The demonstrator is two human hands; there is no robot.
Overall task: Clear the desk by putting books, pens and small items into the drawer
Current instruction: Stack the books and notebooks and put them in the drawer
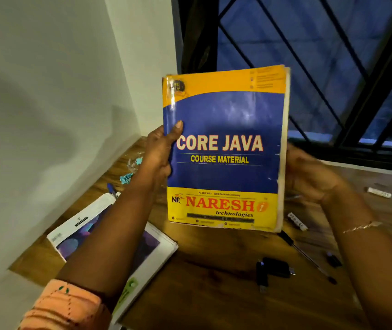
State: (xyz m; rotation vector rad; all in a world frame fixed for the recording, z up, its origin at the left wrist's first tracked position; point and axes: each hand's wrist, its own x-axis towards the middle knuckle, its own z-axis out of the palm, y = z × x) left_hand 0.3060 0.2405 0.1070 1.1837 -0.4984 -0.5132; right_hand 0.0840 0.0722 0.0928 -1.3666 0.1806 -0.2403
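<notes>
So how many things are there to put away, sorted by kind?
Books: 2, the Core Java book in the left hand, and the white book on the desk
Pens: 2, blue pen, black pen
Black gadgets: 3
White sticks: 2
Teal scraps: 2
Total: 11

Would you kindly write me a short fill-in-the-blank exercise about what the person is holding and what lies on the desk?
1. The large title printed on the held book reads CORE ____.
2. The left hand grips the book along its ____ edge.
3. The right hand is open beside the book's ____ edge.
4. The white box lies on the wooden desk under the person's ____ forearm.

Missing words: JAVA; left; right; left
</notes>
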